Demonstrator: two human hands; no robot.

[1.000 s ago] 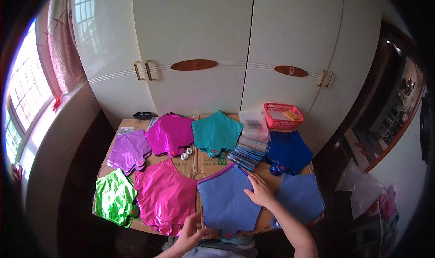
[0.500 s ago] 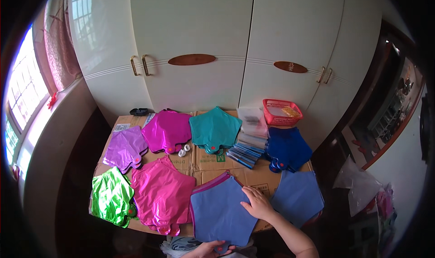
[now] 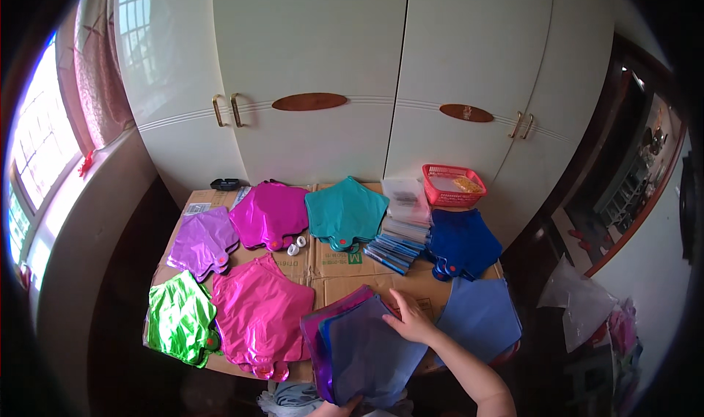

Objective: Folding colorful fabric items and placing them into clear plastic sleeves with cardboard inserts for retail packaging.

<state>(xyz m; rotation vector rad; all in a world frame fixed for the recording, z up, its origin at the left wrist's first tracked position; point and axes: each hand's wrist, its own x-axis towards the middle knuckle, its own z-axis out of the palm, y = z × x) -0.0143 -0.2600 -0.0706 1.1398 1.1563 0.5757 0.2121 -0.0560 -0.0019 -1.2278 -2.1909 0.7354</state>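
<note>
Before me, a fanned stack of flat foil balloons stands tilted up at the table's near edge. Its front sheet is dull blue, with bright blue and purple layers showing along the left side. My left hand grips the stack's bottom edge, most of its fingers hidden behind the sheets. At the upper right edge, my right hand has its fingers apart, touching the front sheet. Beside that arm lies another dull blue stack. To the left is a pile of hot-pink star-shaped foil balloons.
A cardboard-covered table bears more foil piles: green, lilac, magenta, teal, dark blue. Clear packets, a red basket, white rolls and a black tray sit among them.
The stack has tilted upward and fanned out, exposing more purple and blue layers on its left. My left hand's fingers have gone mostly behind it; my right hand has shifted slightly left.
</note>
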